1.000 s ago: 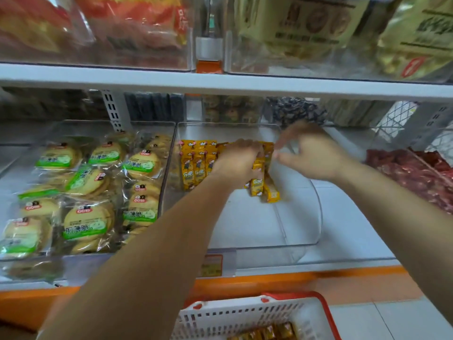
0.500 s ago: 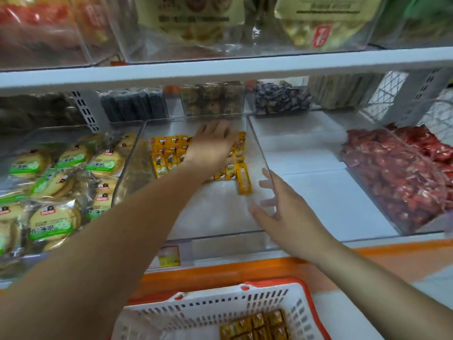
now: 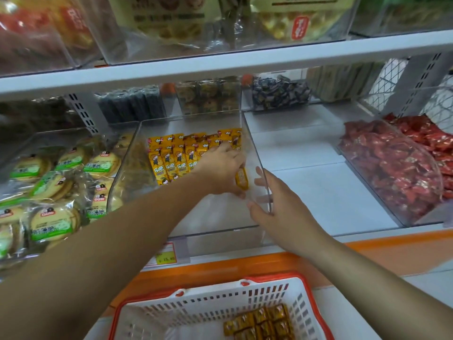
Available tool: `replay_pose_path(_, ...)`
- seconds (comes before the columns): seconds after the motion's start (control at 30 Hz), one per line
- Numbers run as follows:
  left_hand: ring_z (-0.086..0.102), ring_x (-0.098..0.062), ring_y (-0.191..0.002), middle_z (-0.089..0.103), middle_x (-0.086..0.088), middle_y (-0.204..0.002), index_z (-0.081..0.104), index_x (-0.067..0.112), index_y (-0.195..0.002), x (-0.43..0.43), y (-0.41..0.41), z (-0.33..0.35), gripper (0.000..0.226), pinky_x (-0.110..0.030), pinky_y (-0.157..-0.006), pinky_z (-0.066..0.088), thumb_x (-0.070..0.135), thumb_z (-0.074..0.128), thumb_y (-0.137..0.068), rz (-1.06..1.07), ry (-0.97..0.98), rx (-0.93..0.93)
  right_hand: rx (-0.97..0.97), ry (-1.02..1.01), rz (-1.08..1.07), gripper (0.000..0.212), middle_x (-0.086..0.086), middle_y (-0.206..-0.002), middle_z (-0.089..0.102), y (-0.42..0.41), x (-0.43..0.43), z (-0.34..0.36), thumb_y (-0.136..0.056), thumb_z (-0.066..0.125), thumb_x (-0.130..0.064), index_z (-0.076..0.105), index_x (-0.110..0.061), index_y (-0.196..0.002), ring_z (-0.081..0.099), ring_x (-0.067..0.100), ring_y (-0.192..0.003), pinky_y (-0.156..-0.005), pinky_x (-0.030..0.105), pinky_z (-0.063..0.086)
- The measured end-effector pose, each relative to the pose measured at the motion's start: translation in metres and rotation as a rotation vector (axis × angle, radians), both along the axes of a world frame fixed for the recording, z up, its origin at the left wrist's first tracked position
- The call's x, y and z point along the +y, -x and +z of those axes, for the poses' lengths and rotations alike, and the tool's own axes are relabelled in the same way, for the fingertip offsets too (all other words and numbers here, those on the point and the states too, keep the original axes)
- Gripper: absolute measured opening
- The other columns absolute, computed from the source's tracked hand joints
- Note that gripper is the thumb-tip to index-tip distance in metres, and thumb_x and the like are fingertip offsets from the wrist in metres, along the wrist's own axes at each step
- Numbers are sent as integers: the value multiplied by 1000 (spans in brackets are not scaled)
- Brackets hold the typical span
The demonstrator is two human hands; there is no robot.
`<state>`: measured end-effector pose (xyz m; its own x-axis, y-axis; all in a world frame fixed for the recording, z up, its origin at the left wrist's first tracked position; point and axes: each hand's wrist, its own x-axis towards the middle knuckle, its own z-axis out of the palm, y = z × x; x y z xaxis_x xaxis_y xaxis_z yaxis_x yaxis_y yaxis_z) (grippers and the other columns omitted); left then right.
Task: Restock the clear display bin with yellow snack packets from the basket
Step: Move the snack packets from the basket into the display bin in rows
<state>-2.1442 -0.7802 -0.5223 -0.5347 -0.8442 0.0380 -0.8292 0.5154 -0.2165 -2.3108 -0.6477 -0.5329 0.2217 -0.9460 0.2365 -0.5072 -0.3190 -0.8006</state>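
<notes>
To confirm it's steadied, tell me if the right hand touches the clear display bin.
Touching. Head view: right hand clasps the clear display bin at its right wall's front edge.

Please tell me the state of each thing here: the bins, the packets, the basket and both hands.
clear display bin: partly filled, front bare.
yellow packets: in rows at the back of the bin.
left hand: inside the bin, holds the loose packet.
right hand: grips the bin's right wall.
basket: holds a few basket packets.
red snack bin: full.
</notes>
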Motion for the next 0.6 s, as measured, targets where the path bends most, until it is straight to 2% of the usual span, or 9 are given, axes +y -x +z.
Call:
replay_pose_path(0.07,49,-18,-109,59,8,-111,59,30,-115,-1,-1,3,53,-37,-84,50,67,71,-78,4,-14,102,17,9,0,58,-38,-121,38,0,1,-1,-96,58,-39,20,-78,-116,50,-13,-103,-79,6,39)
replay_pose_path(0.13,59,-20,-96,62,4,-104,59,28,-112,-3,-6,10,37,-37,-75,54,49,73,-85,31,-80,335,25,3,-1,66,-48,-115,36,0,3,0,-97,56,-38,12,-85,-112,48,-21,-102,-73,1,40)
replay_pose_path(0.2,60,-21,-93,64,0,-105,60,25,-115,-6,-13,18,34,-34,-72,53,40,73,-88,31,-9,482,11,-8,-10,64,-51,-112,33,0,5,0,-97,55,-38,15,-80,-125,47,-23,-104,-71,-1,40)
replay_pose_path(0.27,56,-25,-108,61,-2,-117,63,23,-121,-12,-19,22,35,-33,-77,48,41,70,-91,7,184,428,-4,-17,-14,64,-51,-112,33,-1,4,0,-96,55,-38,17,-77,-130,48,-20,-106,-74,0,39)
replay_pose_path(0.33,53,-27,-114,57,-5,-123,66,22,-123,-19,-18,23,34,-31,-77,45,40,67,-94,24,266,401,-3,-15,-11,70,-55,-109,34,-1,3,0,-96,56,-36,13,-87,-115,47,-22,-106,-73,0,40)
replay_pose_path(0.5,52,-28,-117,58,-5,-121,71,24,-123,-26,-7,17,29,-37,-83,53,38,62,-98,113,225,434,-5,-33,-22,70,-61,-108,34,-1,2,-2,-95,57,-35,15,-89,-108,48,-21,-106,-72,3,43)
replay_pose_path(0.6,56,-29,-114,61,-7,-124,69,21,-127,-26,-7,25,34,-36,-86,52,37,62,-99,116,149,428,45,-11,-56,63,-53,-112,41,0,3,-1,-93,56,-40,18,-85,-115,52,-17,-104,-71,2,42)
